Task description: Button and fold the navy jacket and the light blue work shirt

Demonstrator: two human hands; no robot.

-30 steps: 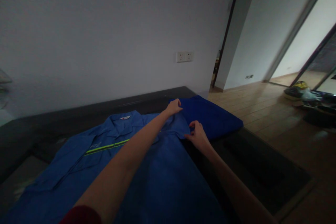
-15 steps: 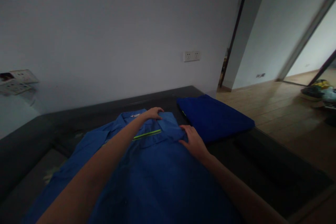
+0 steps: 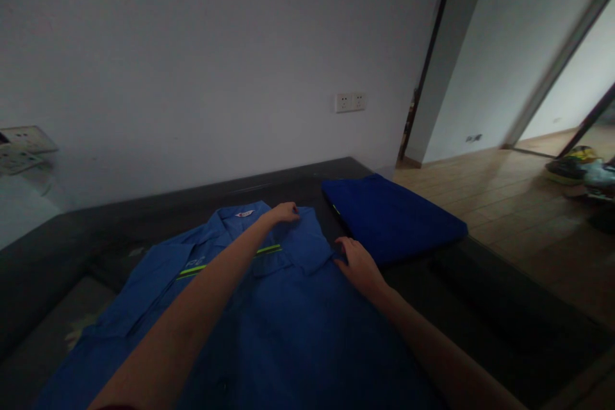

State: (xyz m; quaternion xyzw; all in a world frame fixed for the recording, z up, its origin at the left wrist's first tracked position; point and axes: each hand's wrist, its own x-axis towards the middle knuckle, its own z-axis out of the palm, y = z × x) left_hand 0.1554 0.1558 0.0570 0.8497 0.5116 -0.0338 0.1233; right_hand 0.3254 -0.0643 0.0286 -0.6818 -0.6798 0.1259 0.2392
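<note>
A blue work shirt [image 3: 288, 327] with a yellow-green stripe lies front up, its collar and white label at the far end. My left hand [image 3: 287, 211] is closed at the shirt's right shoulder, fingers curled down on the cloth. At the outer edge of the folded-in sleeve [image 3: 307, 243] is my right hand [image 3: 356, 262], its thumb and fingers bent around the corner of the cloth. My left forearm crosses over the shirt front and hides part of the stripe.
Beyond my right hand a folded darker blue garment [image 3: 394, 214] lies on the dark padded surface [image 3: 500, 295]. A white wall [image 3: 192, 77] with sockets [image 3: 350, 102] rises behind. Wooden floor [image 3: 480, 192] extends to the right, with a pile of items [image 3: 576, 170] at the far side.
The sleeve flap between my hands now lies flatter and further out. My left hand has curled more tightly, and my right hand has shifted slightly right. The view has turned a little.
</note>
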